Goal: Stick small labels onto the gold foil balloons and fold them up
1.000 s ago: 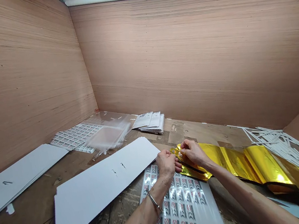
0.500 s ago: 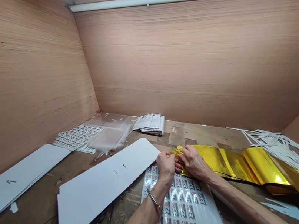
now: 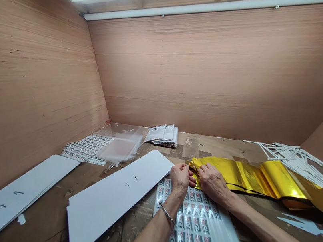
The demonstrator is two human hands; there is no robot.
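A long gold foil strip (image 3: pixel 232 167) lies in loose folds from the middle of the table to the lower right. At its left end, my left hand (image 3: pixel 180 176) pinches the edge of the foil between thumb and fingers. Close beside it, my right hand (image 3: pixel 211 178) is closed on the same end, knuckles up, and its fingertips are partly hidden. Beneath both hands and forearms rests a sheet of CE-mark stickers (image 3: pixel 194 221), some of its right part bare of labels.
Left of my hands lie a marked white card stack (image 3: pixel 115 200) and another white stack (image 3: pixel 29 193). Behind are sticker sheets (image 3: pixel 88 148), clear plastic bags (image 3: pixel 123 147) and printed leaflets (image 3: pixel 162 135). White sticks (image 3: pixel 298 161) lie right. Plywood walls (image 3: pixel 203 74) enclose the table.
The view has tilted up a little, bringing the lamp into sight. My right hand has shifted slightly down from the foil's end, and the small crumpled bit between my fingers looks flatter.
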